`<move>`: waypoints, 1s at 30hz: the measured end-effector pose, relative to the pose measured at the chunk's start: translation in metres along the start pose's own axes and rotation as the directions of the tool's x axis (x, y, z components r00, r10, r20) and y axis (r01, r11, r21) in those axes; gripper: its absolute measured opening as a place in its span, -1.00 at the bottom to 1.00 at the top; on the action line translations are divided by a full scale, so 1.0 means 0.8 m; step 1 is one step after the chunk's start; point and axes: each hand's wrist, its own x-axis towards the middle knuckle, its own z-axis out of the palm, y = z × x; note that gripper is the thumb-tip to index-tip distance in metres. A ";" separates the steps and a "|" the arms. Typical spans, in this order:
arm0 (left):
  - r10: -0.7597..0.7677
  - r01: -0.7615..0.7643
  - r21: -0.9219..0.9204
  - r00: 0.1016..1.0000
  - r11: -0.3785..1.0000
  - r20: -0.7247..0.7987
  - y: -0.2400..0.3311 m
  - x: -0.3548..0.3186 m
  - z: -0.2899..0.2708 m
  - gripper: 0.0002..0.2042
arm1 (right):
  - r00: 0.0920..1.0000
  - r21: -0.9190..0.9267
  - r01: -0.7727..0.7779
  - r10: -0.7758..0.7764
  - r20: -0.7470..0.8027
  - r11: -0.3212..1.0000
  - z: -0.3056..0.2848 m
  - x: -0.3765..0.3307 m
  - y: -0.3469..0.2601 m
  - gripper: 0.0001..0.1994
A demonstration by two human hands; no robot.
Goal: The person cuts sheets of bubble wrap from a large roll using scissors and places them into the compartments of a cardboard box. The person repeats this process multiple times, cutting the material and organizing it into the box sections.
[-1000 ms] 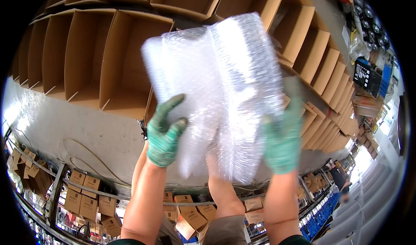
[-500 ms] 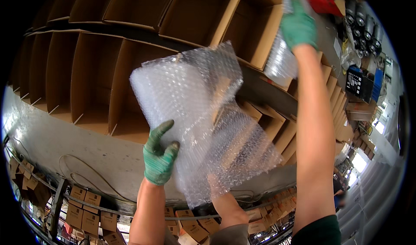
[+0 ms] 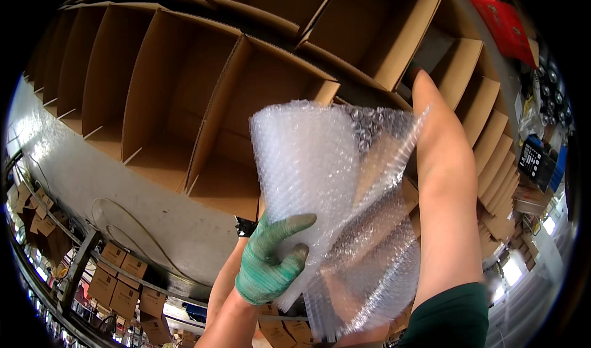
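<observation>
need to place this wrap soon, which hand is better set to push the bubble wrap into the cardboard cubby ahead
Probably the left hand: its green-gloved fingers grip the bubble wrap sheet just below the open cardboard cubby. The right arm reaches higher, its hand hidden among the upper cubbies.

Shelving: brown cardboard cubby shelves [image 3: 184,89] are spanning from nine to two o'clock.
Floor: small brown cardboard boxes [image 3: 123,280] are sitting at seven o'clock.

A packing warehouse: rows of open cardboard bins [image 3: 184,102] overhead and stacked cartons [image 3: 123,280] below.
</observation>
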 end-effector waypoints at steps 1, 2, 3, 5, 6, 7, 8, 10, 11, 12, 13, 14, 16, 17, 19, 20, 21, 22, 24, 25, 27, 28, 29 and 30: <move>0.051 -0.051 0.008 0.999 0.999 -0.013 -0.001 -0.001 0.004 -0.50 | 1.000 0.083 0.021 -0.023 0.018 0.996 -0.005 -0.004 -0.001 -0.49; 0.029 -0.029 -0.021 0.999 0.999 -0.025 0.000 0.000 0.006 -0.50 | 0.999 0.240 0.035 -0.044 0.031 0.970 -0.013 -0.013 0.005 -0.49; 0.005 -0.007 -0.052 1.000 0.999 -0.030 0.001 0.001 0.008 -0.50 | 0.998 0.447 0.045 -0.059 0.017 0.893 -0.026 -0.020 0.013 -0.49; -0.051 0.049 -0.055 0.998 0.997 -0.036 -0.003 -0.002 0.013 -0.50 | 0.995 0.791 0.103 -0.063 -0.081 0.603 -0.055 -0.066 0.013 -0.61; 0.022 -0.022 0.007 0.997 1.000 -0.071 -0.006 -0.011 0.011 -0.49 | 0.990 0.783 0.122 -0.128 -0.055 0.610 -0.111 -0.154 -0.051 -0.68; 0.033 -0.032 0.020 0.996 0.999 -0.078 -0.010 -0.013 0.011 -0.48 | 0.954 0.620 0.294 -0.261 -0.146 0.727 -0.153 -0.218 -0.075 -0.75; 0.042 -0.039 0.037 0.995 0.999 -0.086 -0.014 -0.016 0.011 -0.47 | 0.938 0.507 0.344 -0.312 -0.150 0.791 -0.188 -0.295 -0.097 -0.76; 0.067 -0.064 0.089 0.997 0.994 -0.032 -0.018 -0.012 0.013 -0.46 | 0.922 0.501 0.318 -0.386 0.035 0.805 -0.233 -0.438 -0.113 -0.71; 0.044 -0.046 0.089 0.999 0.995 0.024 -0.014 -0.013 0.015 -0.44 | 0.875 0.352 0.336 -0.428 0.225 0.874 -0.247 -0.497 -0.122 -0.58; 0.019 -0.021 0.021 0.998 1.000 0.066 -0.006 -0.017 0.022 -0.43 | 0.780 0.288 0.442 -0.522 0.344 0.850 -0.253 -0.538 -0.125 -0.42; 0.000 0.006 -0.048 0.993 0.999 0.115 0.007 -0.022 0.031 -0.41 | 0.784 0.380 0.337 -0.480 0.393 0.862 -0.242 -0.582 -0.120 -0.23; -0.007 0.025 -0.112 0.988 0.993 0.153 0.016 -0.026 0.039 -0.39 | 0.778 0.356 0.234 -0.394 0.490 0.905 -0.240 -0.610 -0.129 -0.14; -0.004 0.020 -0.072 0.975 0.997 0.222 0.025 -0.042 0.044 -0.36 | 0.879 0.527 0.121 -0.338 0.337 0.841 -0.217 -0.659 -0.122 -0.15; -0.031 0.051 -0.083 0.972 0.995 0.233 0.029 -0.050 0.048 -0.35 | 0.905 0.635 0.000 -0.270 0.329 0.773 -0.205 -0.671 -0.114 -0.15; -0.044 0.057 -0.047 0.966 0.997 0.254 0.034 -0.067 0.050 -0.34 | 0.889 0.750 -0.278 -0.135 0.438 0.601 -0.206 -0.694 -0.103 -0.23; -0.041 0.056 -0.051 0.965 0.997 0.258 0.036 -0.074 0.052 -0.34 | 0.895 0.798 -0.274 -0.161 0.415 0.537 -0.208 -0.703 -0.098 -0.25; -0.040 0.056 -0.054 0.965 0.997 0.260 0.038 -0.081 0.054 -0.35 | 0.901 0.841 -0.268 -0.186 0.391 0.469 -0.209 -0.709 -0.094 -0.26; -0.032 0.048 -0.053 0.963 0.997 0.268 0.040 -0.084 0.054 -0.36 | 0.912 0.884 -0.253 -0.209 0.354 0.393 -0.208 -0.715 -0.092 -0.27; 0.024 -0.048 0.083 0.964 0.995 0.264 0.048 -0.093 0.059 -0.45 | 0.927 0.851 -0.237 -0.152 0.342 0.469 -0.216 -0.730 -0.088 -0.40; 0.020 -0.062 0.148 0.963 0.987 0.270 0.048 -0.096 0.062 -0.47 | 0.929 0.818 -0.235 -0.125 0.347 0.526 -0.221 -0.734 -0.082 -0.42; -0.005 -0.084 0.287 0.955 0.954 0.296 0.055 -0.098 0.064 -0.48 | 0.963 0.767 -0.135 -0.101 0.252 0.627 -0.214 -0.742 -0.069 -0.46; -0.009 -0.082 0.290 0.954 0.954 0.301 0.054 -0.101 0.066 -0.49 | 0.968 0.776 -0.137 -0.084 0.237 0.616 -0.206 -0.745 -0.062 -0.45; -0.014 -0.080 0.292 0.952 0.953 0.306 0.052 -0.105 0.068 -0.49 | 0.973 0.784 -0.139 -0.066 0.223 0.605 -0.197 -0.747 -0.057 -0.44; -0.018 -0.079 0.294 0.950 0.952 0.311 0.050 -0.111 0.069 -0.50 | 0.977 0.792 -0.140 -0.048 0.209 0.594 -0.193 -0.753 -0.055 -0.43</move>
